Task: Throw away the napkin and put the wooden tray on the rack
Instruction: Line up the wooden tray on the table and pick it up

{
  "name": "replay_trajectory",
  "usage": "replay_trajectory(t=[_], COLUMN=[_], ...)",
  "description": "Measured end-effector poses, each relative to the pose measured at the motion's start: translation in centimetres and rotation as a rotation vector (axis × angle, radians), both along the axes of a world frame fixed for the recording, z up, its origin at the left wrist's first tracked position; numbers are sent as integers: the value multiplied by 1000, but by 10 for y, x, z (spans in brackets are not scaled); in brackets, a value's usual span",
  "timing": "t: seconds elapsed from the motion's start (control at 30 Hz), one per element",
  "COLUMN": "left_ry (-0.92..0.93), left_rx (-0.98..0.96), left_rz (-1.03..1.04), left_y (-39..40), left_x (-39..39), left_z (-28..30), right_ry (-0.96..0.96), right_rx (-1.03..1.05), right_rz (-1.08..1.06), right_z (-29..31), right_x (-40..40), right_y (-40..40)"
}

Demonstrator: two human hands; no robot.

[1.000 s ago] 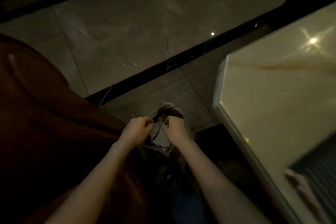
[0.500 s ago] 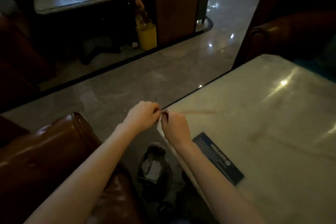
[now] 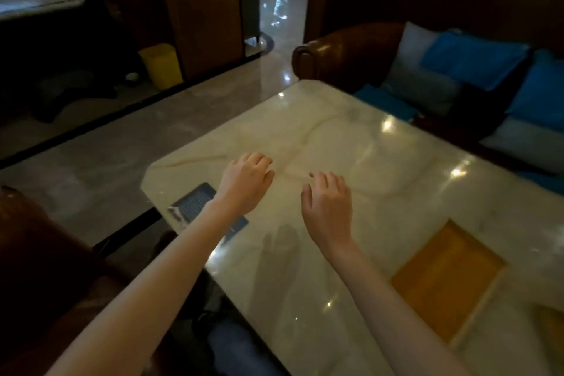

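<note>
Wooden tray lies on marble table; both hands' fingers loosely spread, empty.

Both forearms are bare to the elbow, no sleeves, with left hand and right hand ungloved; blue jeans show at 6 o'clock

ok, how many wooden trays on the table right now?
1 for certain: the wooden tray lies flat on the marble table, right of the right hand. A second wooden shape at the frame's right edge may be another, cut off.
</note>
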State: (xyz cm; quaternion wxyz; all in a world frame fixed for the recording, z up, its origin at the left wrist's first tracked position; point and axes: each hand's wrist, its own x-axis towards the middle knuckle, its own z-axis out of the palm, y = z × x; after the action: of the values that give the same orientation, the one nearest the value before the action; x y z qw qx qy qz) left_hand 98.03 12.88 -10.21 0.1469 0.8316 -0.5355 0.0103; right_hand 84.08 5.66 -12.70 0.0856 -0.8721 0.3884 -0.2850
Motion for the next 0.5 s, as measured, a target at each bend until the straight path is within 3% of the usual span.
replay_trajectory(t=[0.23,0.5], left_ry=[-94,-95], left_rx=[31,182], left_rz=[-334,-578], left_y=[-41,-71], left_x=[-103,-180], left_z=[-18,-56], right_ry=[228,302], right_rx=[76,306], right_rz=[-346,-632], right_z=[-29,-68], right_x=[-135,-229], right_y=[-4,32])
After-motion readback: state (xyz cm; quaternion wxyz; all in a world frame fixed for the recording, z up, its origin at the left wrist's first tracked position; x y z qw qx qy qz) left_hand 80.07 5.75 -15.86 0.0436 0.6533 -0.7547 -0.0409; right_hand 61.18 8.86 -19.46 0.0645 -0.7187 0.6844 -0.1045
